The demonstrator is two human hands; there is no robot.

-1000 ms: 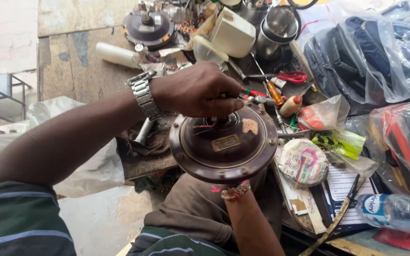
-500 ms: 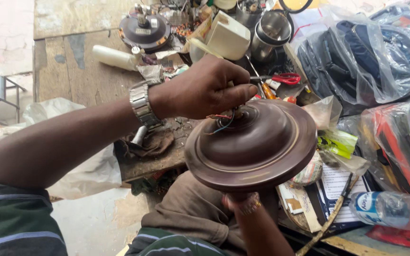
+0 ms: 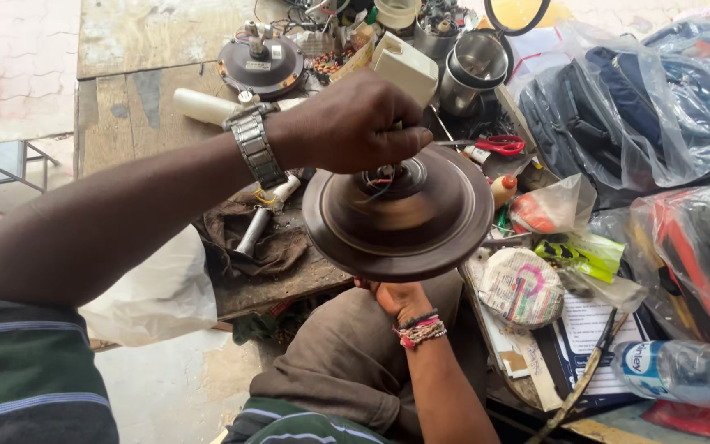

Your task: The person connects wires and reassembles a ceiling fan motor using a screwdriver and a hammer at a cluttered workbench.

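While the head camera looked down over a cluttered wooden workbench [image 3: 137,107], one brown disc-shaped fan motor housing [image 3: 398,215] was held above the lap, tilted, its face blurred; left hand [image 3: 353,123], wristwatch [image 3: 255,146] on the wrist, fingers closed around the hub at the housing's centre, where thin wires showed; right hand [image 3: 402,298], beaded bracelets [image 3: 421,331] at the wrist, under the housing's lower rim, its fingers hidden, their state not discernible; a second motor housing [image 3: 262,66] lay on the bench beyond; red-handled scissors [image 3: 499,145] just right of the held housing; a plastic bottle [image 3: 684,372] at lower right.
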